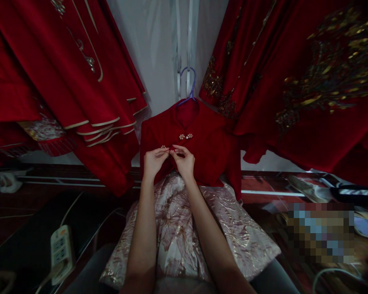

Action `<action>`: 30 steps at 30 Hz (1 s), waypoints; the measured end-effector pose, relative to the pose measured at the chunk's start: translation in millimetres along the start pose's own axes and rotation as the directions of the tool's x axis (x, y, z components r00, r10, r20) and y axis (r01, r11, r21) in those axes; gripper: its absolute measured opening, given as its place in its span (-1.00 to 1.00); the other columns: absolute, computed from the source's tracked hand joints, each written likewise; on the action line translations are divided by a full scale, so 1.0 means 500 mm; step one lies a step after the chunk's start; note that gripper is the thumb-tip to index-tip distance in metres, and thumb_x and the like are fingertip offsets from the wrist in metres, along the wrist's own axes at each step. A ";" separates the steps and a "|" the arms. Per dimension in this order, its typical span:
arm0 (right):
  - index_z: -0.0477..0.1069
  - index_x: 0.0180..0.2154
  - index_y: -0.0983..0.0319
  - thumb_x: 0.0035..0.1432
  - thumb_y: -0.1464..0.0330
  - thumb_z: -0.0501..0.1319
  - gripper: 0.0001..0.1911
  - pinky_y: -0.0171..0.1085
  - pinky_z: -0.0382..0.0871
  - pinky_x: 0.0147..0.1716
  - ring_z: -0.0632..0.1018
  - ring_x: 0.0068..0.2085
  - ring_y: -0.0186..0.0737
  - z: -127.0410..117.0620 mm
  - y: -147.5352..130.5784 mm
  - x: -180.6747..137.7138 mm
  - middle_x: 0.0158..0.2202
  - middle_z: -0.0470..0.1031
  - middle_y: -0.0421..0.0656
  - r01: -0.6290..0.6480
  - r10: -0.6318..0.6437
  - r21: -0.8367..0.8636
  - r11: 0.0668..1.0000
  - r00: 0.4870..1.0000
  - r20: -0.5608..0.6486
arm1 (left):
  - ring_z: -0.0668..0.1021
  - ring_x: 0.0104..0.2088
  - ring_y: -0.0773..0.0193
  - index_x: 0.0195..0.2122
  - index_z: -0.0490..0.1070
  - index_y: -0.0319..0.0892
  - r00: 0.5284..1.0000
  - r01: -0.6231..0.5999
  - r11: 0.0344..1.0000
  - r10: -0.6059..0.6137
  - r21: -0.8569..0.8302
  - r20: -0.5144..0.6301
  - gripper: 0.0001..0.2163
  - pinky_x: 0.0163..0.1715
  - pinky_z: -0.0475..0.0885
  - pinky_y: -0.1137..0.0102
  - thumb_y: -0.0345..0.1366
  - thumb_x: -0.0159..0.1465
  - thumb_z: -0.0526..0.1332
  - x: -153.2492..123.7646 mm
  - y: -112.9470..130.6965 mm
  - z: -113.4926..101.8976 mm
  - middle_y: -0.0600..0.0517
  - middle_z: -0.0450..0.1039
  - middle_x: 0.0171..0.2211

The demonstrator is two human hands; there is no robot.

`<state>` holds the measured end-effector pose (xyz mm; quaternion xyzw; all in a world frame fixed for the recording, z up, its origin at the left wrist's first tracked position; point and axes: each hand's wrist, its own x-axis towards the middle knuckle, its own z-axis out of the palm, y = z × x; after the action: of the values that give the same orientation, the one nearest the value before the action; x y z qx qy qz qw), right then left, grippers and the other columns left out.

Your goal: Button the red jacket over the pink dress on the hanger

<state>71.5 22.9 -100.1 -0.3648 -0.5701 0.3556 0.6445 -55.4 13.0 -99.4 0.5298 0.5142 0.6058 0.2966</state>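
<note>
A white power strip (60, 250) lies low at the left, under hanging red robes with cream trim (79, 81). At the centre, a small red velvet dress with a pale brocade skirt (208, 151) hangs on a blue hanger (188, 85). The left hand (154, 161) and right hand (184, 161) meet at its chest, fingers pinched closed on a pearl button clasp (168, 150). Gold-embroidered red garments (309, 81) hang at the right.
</note>
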 end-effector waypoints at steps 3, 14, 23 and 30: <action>0.49 -0.17 0.25 0.05 0.31 0.22 -0.72 -0.36 0.47 -0.26 0.52 -0.31 -0.35 0.004 0.001 -0.002 -0.29 0.51 -0.15 -0.002 0.002 -0.016 1.000 1.000 -0.010 | 0.61 -0.27 0.17 -0.24 0.53 -0.27 1.000 -0.030 0.998 0.030 0.050 -0.008 -0.71 -0.13 0.49 0.27 -0.25 0.02 0.32 -0.001 0.010 0.000 -0.12 0.58 -0.26; 0.43 -0.15 0.21 0.10 0.33 0.16 -0.75 -0.38 0.48 -0.27 0.50 -0.21 -0.34 0.005 0.003 -0.009 -0.15 0.46 -0.13 0.021 -0.018 -0.030 0.999 0.996 0.088 | 0.61 -0.29 0.21 -0.30 0.48 -0.23 0.990 -0.104 0.973 0.120 0.208 -0.069 -0.82 -0.24 0.49 0.38 -0.30 0.07 0.28 -0.009 0.020 0.004 -0.07 0.57 -0.29; 0.43 -0.17 0.23 0.10 0.33 0.17 -0.77 -0.37 0.47 -0.24 0.50 -0.24 -0.34 0.016 0.018 -0.004 -0.19 0.47 -0.13 0.042 -0.043 0.028 0.999 0.998 0.040 | 0.59 -0.32 0.26 -0.30 0.51 -0.25 0.991 -0.101 0.985 0.112 0.139 -0.072 -0.80 -0.18 0.49 0.33 -0.27 0.05 0.28 0.005 -0.004 0.001 -0.07 0.57 -0.31; 0.43 -0.18 0.22 0.10 0.33 0.17 -0.78 -0.36 0.46 -0.20 0.50 -0.21 -0.33 0.016 0.017 -0.003 -0.17 0.47 -0.13 0.021 -0.020 -0.017 1.000 0.998 0.056 | 0.54 -0.34 0.31 -0.29 0.53 -0.21 0.983 -0.142 0.945 0.169 0.295 -0.067 -0.80 -0.24 0.48 0.39 -0.25 0.06 0.28 0.000 0.001 -0.011 -0.04 0.49 -0.29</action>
<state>63.2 26.0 -107.6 -0.3547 -0.5948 0.3539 0.6285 -60.7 11.3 -98.3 0.5780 0.5670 0.5692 0.1433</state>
